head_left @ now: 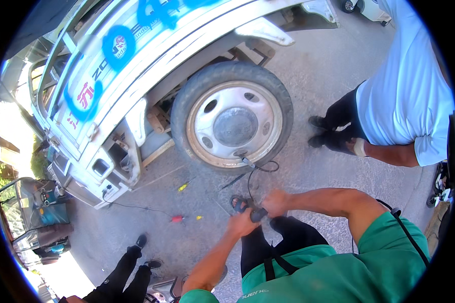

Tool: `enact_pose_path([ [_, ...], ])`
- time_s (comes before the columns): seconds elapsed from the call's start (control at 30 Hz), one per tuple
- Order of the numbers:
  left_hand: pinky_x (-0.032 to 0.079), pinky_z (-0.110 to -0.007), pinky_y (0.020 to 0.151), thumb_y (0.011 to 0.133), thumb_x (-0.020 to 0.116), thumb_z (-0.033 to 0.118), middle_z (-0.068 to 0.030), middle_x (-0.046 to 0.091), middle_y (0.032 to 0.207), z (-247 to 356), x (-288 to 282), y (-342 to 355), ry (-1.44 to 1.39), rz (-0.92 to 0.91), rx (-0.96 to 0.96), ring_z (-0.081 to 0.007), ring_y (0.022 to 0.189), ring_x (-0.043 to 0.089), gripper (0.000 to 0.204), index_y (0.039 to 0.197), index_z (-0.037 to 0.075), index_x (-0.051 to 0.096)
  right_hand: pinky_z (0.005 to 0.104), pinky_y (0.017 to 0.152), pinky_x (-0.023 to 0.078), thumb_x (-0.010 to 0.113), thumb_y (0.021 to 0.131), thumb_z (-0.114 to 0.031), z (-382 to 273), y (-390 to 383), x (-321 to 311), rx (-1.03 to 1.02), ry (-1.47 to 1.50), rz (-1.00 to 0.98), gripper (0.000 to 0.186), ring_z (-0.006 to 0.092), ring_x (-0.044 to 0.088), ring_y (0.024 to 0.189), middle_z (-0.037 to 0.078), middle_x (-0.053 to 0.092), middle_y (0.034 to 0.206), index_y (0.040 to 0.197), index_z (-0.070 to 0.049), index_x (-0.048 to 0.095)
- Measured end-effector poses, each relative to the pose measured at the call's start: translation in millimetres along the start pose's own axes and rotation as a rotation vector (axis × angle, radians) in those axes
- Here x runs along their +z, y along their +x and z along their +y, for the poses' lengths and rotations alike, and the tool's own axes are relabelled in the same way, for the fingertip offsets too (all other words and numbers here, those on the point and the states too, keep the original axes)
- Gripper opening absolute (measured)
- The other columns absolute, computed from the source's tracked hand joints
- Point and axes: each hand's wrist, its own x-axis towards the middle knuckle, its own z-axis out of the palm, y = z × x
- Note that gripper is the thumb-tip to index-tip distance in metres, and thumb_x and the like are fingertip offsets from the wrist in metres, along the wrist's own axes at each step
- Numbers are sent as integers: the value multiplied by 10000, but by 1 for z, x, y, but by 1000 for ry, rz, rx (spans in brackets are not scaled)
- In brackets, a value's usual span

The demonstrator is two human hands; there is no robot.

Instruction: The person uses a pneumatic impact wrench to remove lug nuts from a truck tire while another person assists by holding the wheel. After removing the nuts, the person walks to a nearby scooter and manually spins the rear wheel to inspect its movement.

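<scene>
A truck wheel (236,126) with a black tyre and dusty silver rim stands in front of me. Clipped near the rim's lower edge is a metal air chuck (247,162), and a thin black hose (249,184) loops from it toward my hands. My left hand (241,222) is closed around a dark, thick handle-like piece (258,215). Just right of that piece, my right hand (275,203) is closed and slightly blurred; what it grips is hidden. Where the hose ends between my hands cannot be made out.
The white truck body (136,60) slants over the wheel. A person in a white shirt (404,96) stands at right; another person's dark-trousered legs (124,278) show at lower left. A cable with a red connector (177,218) and yellow scraps (183,187) lie on the concrete ground.
</scene>
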Motion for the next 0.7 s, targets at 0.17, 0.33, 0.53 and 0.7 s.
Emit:
enact_pose_path([
  [0.17, 540, -483, 838, 780, 763, 451, -199, 712, 1024, 41, -171, -115, -50, -30, 9, -396, 976, 681, 651, 1329, 166, 559, 494, 697, 558, 683, 777, -277, -80, -82, -167, -134, 158, -22, 309, 399, 701, 804, 227, 706, 836, 903, 4, 703],
  [0.33, 553, -498, 759, 786, 755, 430, -190, 722, 873, 86, -222, -189, 21, 37, 75, -410, 851, 695, 600, 1294, 170, 571, 484, 668, 560, 684, 802, -296, -116, -154, -210, -317, 54, 154, 321, 389, 700, 720, 218, 700, 782, 898, 10, 670],
  [0.53, 554, -516, 748, 817, 698, 432, -193, 725, 877, 10, 8, -25, -40, 81, -58, -409, 837, 701, 441, 1135, 147, 589, 484, 680, 569, 681, 732, -229, -18, -7, 12, -90, 6, 146, 253, 369, 713, 731, 193, 713, 782, 850, -7, 709],
  [0.7, 561, -510, 737, 825, 672, 440, -183, 730, 876, -48, 39, 51, 51, 66, 43, -412, 831, 704, 449, 1161, 155, 586, 483, 689, 572, 688, 739, -238, 7, 51, 49, 81, 141, 159, 237, 360, 719, 769, 175, 723, 831, 847, -29, 716],
])
